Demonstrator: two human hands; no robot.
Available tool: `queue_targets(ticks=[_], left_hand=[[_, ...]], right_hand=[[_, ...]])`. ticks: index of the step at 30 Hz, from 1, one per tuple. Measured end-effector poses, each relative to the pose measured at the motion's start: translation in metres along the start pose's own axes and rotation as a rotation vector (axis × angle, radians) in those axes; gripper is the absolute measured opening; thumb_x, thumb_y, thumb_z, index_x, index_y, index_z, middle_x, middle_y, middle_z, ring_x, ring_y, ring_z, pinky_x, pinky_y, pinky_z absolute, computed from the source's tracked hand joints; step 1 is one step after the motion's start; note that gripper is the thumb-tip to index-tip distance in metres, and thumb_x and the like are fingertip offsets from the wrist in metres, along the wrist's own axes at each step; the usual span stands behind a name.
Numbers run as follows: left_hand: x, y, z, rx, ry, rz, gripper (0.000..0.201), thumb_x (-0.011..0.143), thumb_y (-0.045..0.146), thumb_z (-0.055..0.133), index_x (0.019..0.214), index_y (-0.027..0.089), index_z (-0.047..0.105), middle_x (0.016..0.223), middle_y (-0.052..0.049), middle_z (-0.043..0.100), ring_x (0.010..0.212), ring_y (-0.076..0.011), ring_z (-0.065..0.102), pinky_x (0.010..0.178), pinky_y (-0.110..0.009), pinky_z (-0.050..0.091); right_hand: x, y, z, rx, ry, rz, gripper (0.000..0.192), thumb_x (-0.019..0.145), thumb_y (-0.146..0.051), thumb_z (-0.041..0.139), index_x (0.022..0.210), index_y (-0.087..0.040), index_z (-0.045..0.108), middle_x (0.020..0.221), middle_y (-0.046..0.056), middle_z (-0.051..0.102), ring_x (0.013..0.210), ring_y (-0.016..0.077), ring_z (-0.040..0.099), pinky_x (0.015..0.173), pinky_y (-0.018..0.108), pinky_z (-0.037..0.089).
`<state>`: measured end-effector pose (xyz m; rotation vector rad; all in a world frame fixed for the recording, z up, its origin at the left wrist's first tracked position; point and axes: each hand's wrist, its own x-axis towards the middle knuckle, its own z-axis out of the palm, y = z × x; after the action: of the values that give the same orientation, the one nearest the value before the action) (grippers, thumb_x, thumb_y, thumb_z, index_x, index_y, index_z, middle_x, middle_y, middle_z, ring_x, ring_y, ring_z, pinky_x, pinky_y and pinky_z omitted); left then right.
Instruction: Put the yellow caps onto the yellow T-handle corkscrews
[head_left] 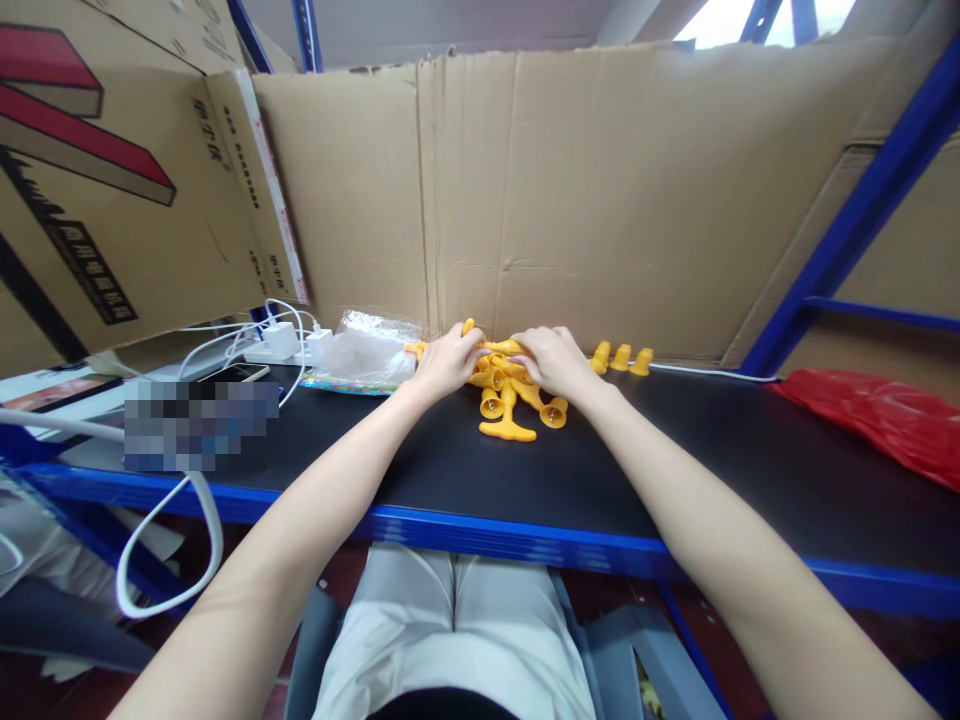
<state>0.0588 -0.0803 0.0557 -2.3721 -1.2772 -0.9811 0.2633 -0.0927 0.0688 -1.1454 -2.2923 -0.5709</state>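
Nearest to the viewer are the person's pale trousers and two bare forearms, stretching away over the blue front edge of the table. At their far ends the left hand and right hand meet over a small heap of yellow plastic pieces, close to the cardboard wall at the back. Both hands lie palm down with fingers curled onto the top of the heap; whether either is truly pinching a piece or only resting on it, I cannot tell from here. The heap sits directly under and between the two hands, about equally near to each. One T-shaped piece sticks out of the heap towards the person, its long stem running front to back and its crossbar lying across.

Just right of the right hand, three small yellow cups stand in a row against the cardboard, apart from the heap. Left of the left hand lies a crumpled clear plastic bag, then white chargers and cables. Far right, well apart, a red plastic bag lies on the table.
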Motion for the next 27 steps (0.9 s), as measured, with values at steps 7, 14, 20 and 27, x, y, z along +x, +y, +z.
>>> queue_targets(ticks=[7, 14, 20, 27], left_hand=[[0.006, -0.001, 0.004, -0.408, -0.103, -0.185, 0.024, 0.087, 0.039, 0.048, 0.08, 0.019, 0.057, 0.069, 0.0, 0.058, 0.067, -0.0147, 0.054, 0.065, -0.027, 0.042], [0.005, 0.0, 0.005, -0.514, -0.118, -0.211, 0.033, 0.084, 0.047, 0.046, 0.074, 0.018, 0.054, 0.064, 0.001, 0.052, 0.061, -0.0125, 0.047, 0.061, -0.025, 0.037], [0.004, 0.0, 0.008, -0.387, -0.125, -0.208, 0.026, 0.083, 0.042, 0.047, 0.077, 0.018, 0.055, 0.072, -0.001, 0.057, 0.071, -0.0158, 0.051, 0.066, -0.026, 0.036], [0.002, -0.009, 0.015, -0.672, -0.253, -0.314, 0.037, 0.083, 0.052, 0.045, 0.068, 0.018, 0.046, 0.053, 0.005, 0.041, 0.046, -0.0087, 0.039, 0.049, -0.022, 0.031]], right_hand=[[0.001, -0.006, -0.006, -0.113, 0.068, -0.047, 0.02, 0.089, -0.016, 0.042, 0.097, -0.017, 0.059, 0.094, 0.01, 0.065, 0.093, 0.0239, 0.051, 0.082, 0.037, 0.027], [0.0, -0.007, -0.002, -0.147, 0.051, -0.043, 0.018, 0.088, -0.017, 0.044, 0.101, -0.014, 0.056, 0.097, 0.011, 0.063, 0.091, 0.024, 0.052, 0.08, 0.035, 0.03], [-0.002, -0.003, 0.01, -0.061, -0.074, -0.035, 0.025, 0.092, -0.031, 0.044, 0.104, -0.015, 0.058, 0.095, 0.01, 0.066, 0.088, 0.0233, 0.054, 0.079, 0.034, 0.029], [0.002, -0.01, -0.003, -0.084, 0.019, -0.063, 0.021, 0.092, -0.027, 0.041, 0.091, -0.016, 0.059, 0.088, 0.01, 0.065, 0.084, 0.023, 0.053, 0.075, 0.034, 0.029]])
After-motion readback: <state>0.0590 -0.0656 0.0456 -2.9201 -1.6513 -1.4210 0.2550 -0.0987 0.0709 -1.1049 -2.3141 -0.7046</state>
